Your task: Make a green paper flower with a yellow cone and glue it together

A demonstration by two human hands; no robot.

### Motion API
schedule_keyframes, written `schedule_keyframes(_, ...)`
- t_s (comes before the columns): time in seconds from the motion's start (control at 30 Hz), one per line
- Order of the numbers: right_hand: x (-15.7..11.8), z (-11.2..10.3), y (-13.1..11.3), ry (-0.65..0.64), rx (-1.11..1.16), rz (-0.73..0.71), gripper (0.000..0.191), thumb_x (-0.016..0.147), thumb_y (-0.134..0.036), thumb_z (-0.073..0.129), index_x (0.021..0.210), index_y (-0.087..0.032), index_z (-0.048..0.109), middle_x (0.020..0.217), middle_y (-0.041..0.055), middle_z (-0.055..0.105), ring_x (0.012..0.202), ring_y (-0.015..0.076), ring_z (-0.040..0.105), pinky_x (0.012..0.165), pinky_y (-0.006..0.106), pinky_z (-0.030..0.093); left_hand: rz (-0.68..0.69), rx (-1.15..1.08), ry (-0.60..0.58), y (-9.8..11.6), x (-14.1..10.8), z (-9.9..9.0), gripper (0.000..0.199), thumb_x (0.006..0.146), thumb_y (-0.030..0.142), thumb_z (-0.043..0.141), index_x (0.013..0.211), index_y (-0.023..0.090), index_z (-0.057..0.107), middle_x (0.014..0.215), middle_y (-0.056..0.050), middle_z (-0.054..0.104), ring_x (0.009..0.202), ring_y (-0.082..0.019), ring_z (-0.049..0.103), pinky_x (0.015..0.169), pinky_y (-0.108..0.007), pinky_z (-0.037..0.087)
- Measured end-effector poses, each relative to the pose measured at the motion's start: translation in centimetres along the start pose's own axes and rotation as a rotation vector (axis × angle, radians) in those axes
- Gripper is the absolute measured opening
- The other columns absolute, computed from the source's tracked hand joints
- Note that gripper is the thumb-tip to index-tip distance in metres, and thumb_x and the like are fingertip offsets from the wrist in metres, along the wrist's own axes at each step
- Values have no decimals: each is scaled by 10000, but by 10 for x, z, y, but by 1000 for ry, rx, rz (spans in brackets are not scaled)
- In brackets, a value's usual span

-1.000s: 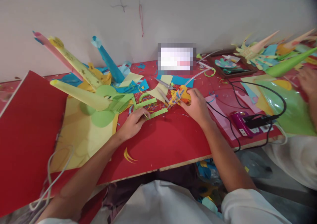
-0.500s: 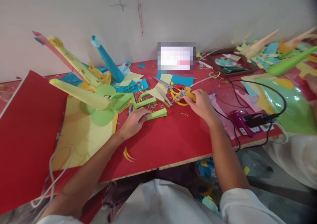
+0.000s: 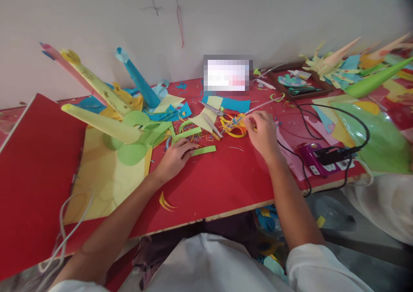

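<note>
My left hand (image 3: 174,159) rests on the table with its fingers closed over one end of a light green paper strip (image 3: 204,150). The strip's free end points right. Behind it lies another green strip (image 3: 187,133), beside paper scraps. My right hand (image 3: 263,133) is just right of the yellow-handled scissors (image 3: 235,126), its fingers curled loosely apart with nothing visible between them. The scissors lie with blades toward the back left, over pale yellow paper (image 3: 206,117). A pen-like tool (image 3: 213,126) lies beside them.
Paper cones on round bases, one pale yellow (image 3: 101,124) and one blue (image 3: 142,76), stand at left near a red board (image 3: 41,175). A blurred screen (image 3: 227,74) leans at the wall. A purple power strip (image 3: 318,159) with black cables and a brown tray (image 3: 297,94) are right.
My right hand has let go of the yellow scissors and drawn slightly up and away from them. The left hand stays on the green strip. The view has shifted slightly.
</note>
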State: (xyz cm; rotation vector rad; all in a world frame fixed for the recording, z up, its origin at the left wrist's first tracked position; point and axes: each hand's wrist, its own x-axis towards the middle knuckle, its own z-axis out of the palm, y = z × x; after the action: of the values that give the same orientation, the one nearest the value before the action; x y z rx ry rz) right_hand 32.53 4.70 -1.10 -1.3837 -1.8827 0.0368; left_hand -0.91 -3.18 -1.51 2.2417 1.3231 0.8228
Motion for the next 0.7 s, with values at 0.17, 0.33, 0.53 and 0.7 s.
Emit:
schedule_keyframes(0.17, 0, -1, -4, 66, 57, -36, 285, 1102, -437, 528, 973, -234, 681, 1038, 118, 719, 1032, 298, 634, 965, 463, 503, -56, 106, 69, 8, -4, -4, 216, 1079, 295, 558, 1115, 208, 752, 1127, -85, 745, 1019, -219, 723, 895, -348, 566)
schedule_keyframes(0.33, 0, -1, -16, 159, 107, -103, 246, 1102, -349, 520, 964, -235, 688, 1032, 111, 726, 1024, 283, 654, 951, 453, 527, -165, 297, 13, 18, -7, -9, 208, 998, 403, 721, 1056, 204, 704, 1106, -72, 742, 914, -224, 710, 760, -330, 528)
schedule_keyframes(0.53, 8, -15, -63, 183, 99, -264, 225, 1092, -296, 529, 997, -242, 726, 1165, 122, 728, 1095, 294, 676, 992, 482, 550, -156, 340, -34, 25, -8, -10, 255, 982, 432, 748, 1047, 202, 660, 1130, -90, 710, 1054, -279, 695, 812, -369, 537)
schedule_keyframes(0.7, 21, -24, -116, 205, 114, -406, 191, 1095, -307, 540, 1092, -271, 727, 1224, 103, 717, 1173, 297, 670, 1052, 508, 553, -178, 325, -32, 26, -9, -10, 199, 1059, 405, 624, 1087, 209, 646, 1150, -93, 715, 1049, -276, 700, 852, -385, 540)
